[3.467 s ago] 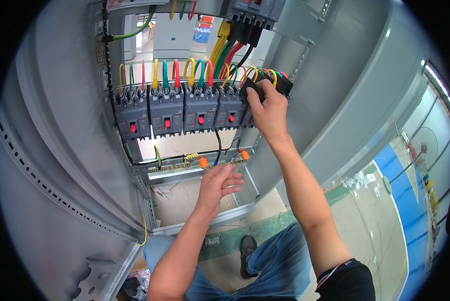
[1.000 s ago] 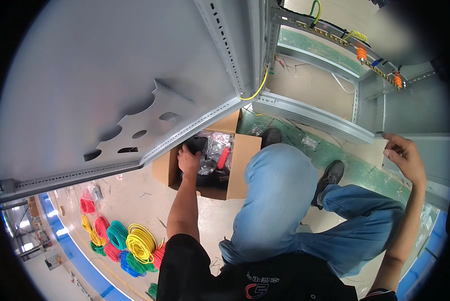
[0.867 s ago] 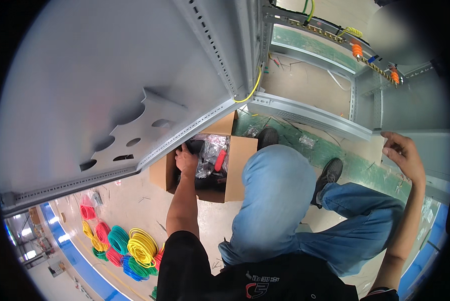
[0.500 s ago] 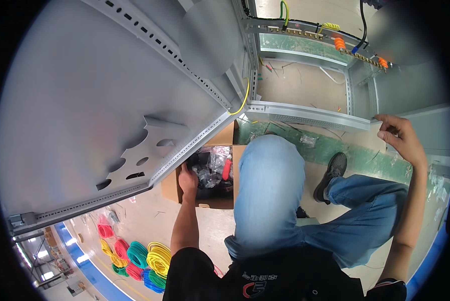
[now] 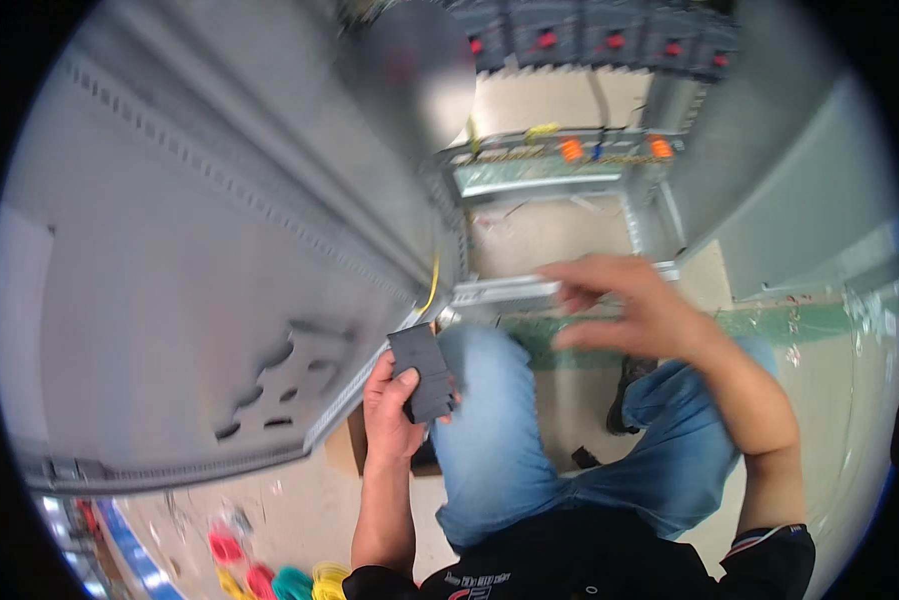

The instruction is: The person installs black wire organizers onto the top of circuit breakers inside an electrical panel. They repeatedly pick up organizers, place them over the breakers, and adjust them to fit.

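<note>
My left hand (image 5: 387,405) is closed round a flat, dark grey plastic piece (image 5: 424,365) with a notched lower end. The thumb lies across its face, and the piece is held up over my left knee. Out to the right, my right hand (image 5: 629,310) hangs in the air in front of the cabinet frame (image 5: 509,291), slightly smeared by motion. Its thumb and fingers are apart, with nothing between them. Below my left hand stands a cardboard box (image 5: 344,445), mostly hidden by my arm and leg.
At left stands a large grey cabinet door (image 5: 149,300), and a yellow wire (image 5: 431,285) runs at the corner beside it. Orange insulators (image 5: 569,150) sit on a bar inside the cabinet. A row of dark devices (image 5: 589,40) spans the top. Coloured cable coils (image 5: 291,583) lie at lower left.
My left hand has come up out of the box with the dark grey plastic piece in it. My right hand has moved leftward from the cabinet's right side. The view has shifted.
</note>
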Demonstrator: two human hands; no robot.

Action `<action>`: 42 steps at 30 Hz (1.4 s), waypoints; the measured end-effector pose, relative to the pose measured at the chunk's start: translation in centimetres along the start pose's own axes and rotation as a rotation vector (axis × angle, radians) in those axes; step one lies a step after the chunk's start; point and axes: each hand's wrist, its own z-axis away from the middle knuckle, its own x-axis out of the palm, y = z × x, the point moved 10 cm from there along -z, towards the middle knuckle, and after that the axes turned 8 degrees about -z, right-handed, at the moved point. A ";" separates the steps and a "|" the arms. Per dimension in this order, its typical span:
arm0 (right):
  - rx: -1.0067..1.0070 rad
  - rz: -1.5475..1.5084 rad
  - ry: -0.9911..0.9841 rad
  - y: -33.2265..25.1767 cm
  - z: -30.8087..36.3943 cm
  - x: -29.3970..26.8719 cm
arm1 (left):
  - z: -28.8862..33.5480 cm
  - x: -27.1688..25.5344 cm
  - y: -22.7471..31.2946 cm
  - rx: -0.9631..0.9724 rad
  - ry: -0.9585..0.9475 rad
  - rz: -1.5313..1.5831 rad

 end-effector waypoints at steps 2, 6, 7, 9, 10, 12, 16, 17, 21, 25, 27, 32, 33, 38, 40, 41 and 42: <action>-0.001 -0.085 0.074 -1.5 -0.4 0.6 | -2.1 4.7 1.7 0.006 -0.078 -0.118; 0.049 -0.161 0.243 -0.5 -0.2 -2.7 | -5.0 13.7 3.4 0.039 -0.285 -0.174; 0.061 -0.256 0.297 -0.1 0.2 -3.5 | -5.3 15.6 3.4 0.061 -0.318 -0.210; 0.042 -0.258 0.418 0.7 1.0 -5.6 | -6.1 18.3 2.5 0.094 -0.387 -0.259; 0.035 -0.260 0.476 0.8 1.6 -6.6 | -6.5 19.5 2.0 0.108 -0.420 -0.281; 0.064 -0.314 0.540 1.4 2.5 -8.3 | -7.4 21.5 1.4 0.100 -0.449 -0.271; -0.055 -0.345 0.720 2.3 3.8 -11.6 | -9.4 23.0 0.4 0.064 -0.422 -0.237; -0.048 -0.475 0.746 2.6 3.9 -12.4 | -10.0 23.4 0.5 0.062 -0.402 -0.195; 0.108 -0.403 0.689 2.0 4.9 -15.0 | -11.6 25.2 2.8 0.151 -0.348 -0.212; 0.117 -0.272 0.661 2.4 4.2 -14.9 | -13.3 25.0 0.5 0.037 -0.444 -0.102; 0.158 -0.260 0.631 2.5 3.5 -14.2 | -13.1 24.7 -1.1 0.017 -0.449 -0.113; 0.149 -0.189 0.519 3.4 1.9 -12.6 | -11.8 25.5 -2.0 0.079 -0.513 -0.220; 0.117 -0.255 0.545 3.2 1.4 -12.2 | -11.8 25.2 -2.2 0.052 -0.503 -0.146; 0.101 0.016 0.525 3.2 0.8 -11.5 | -12.8 23.5 -2.3 -0.006 -0.454 0.023; 0.079 0.055 0.647 0.3 -0.7 -13.1 | -13.2 22.8 -2.8 0.003 -0.425 -0.013; 0.041 0.151 0.718 -0.8 -1.6 -15.1 | -13.2 22.7 -2.4 0.025 -0.401 0.021; 0.007 0.246 0.796 -1.9 -2.3 -17.2 | -13.0 22.9 -1.9 0.038 -0.383 0.052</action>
